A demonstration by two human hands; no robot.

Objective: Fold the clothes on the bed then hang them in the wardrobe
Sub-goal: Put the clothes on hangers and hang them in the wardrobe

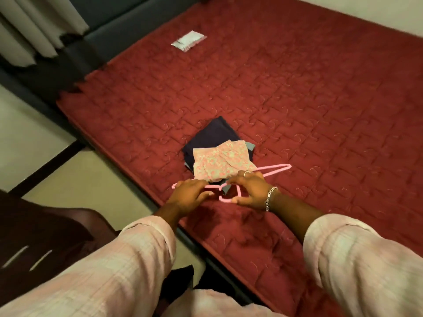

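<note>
— Where are the hands?
— Left hand (186,194) and right hand (248,191) both grip a pink hanger (273,169) near the bed's (320,99) front-left edge.
— And the clothes?
— Folded pink floral garment (220,163) atop dark folded clothes (214,133), just behind the hands. A white packet (188,40) lies near the far edge.

- A white packet (189,40) lies flat, far beyond the hands.
- Pale curtains (34,26) hang far up-left of the hands.
- A cream floor (27,133) with a dark stripe (43,168) spreads left of the hands.
- A dark cloth (34,243) lies below-left of the hands.
</note>
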